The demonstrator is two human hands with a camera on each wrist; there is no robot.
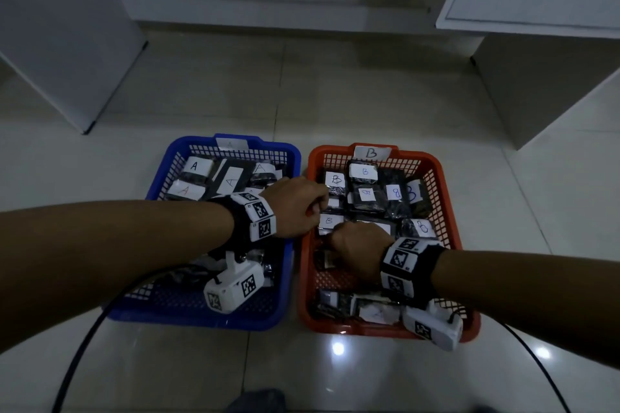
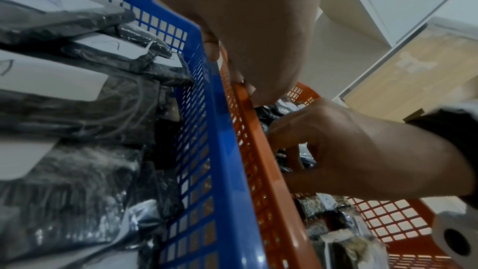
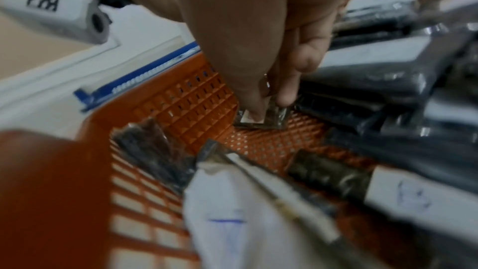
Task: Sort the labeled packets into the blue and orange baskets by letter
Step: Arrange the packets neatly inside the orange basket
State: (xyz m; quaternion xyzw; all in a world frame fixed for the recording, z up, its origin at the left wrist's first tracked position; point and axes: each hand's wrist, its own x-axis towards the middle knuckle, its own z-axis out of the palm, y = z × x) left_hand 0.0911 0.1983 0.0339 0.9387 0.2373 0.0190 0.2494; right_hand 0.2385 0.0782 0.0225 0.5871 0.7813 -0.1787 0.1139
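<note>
Right hand (image 3: 261, 81) pinches a small packet (image 3: 261, 118) by its edge at the orange basket's (image 1: 446, 198) left wall; light, crinkly, slippery. Left hand (image 1: 295, 208) is curled; grip unclear.

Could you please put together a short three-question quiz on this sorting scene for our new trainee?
1. True or false: the right hand pinches a small packet on the floor of the orange basket.
2. Which letter is on the tag of the orange basket? a) A b) B c) C
3. Fill in: the left hand reaches from over the blue basket across the rim of the ____ basket.

Key: 1 true; 2 b; 3 orange.
</note>
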